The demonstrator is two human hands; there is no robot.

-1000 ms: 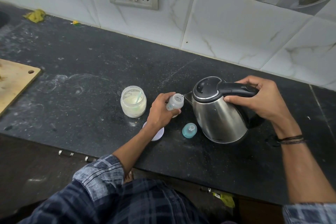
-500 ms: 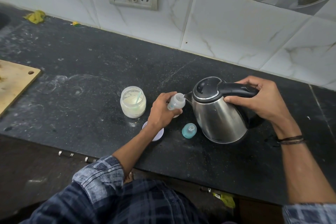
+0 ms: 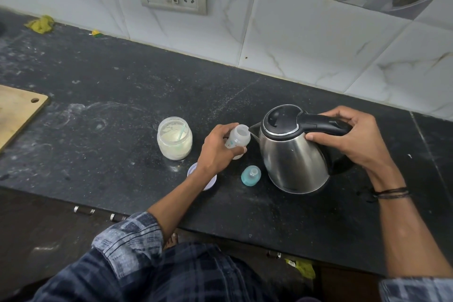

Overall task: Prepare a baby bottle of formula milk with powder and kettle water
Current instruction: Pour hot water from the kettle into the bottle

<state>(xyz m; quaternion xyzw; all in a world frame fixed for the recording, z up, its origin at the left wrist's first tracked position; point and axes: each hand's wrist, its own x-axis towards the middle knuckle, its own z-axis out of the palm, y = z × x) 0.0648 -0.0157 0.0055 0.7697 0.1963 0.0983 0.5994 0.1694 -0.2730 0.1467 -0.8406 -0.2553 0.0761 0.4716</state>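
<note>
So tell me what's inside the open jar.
The jar holds pale powder with a light green scoop standing in it. The scoop's bowl is buried in the powder, so it can't be seen.

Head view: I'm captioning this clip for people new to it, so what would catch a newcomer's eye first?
The shiny steel kettle right of centre on the black counter, its handle gripped by the right hand. Its spout meets the mouth of a small baby bottle held by the left hand. An open jar of pale powder stands to the left, a teal bottle cap nearer the counter's front edge.
</note>
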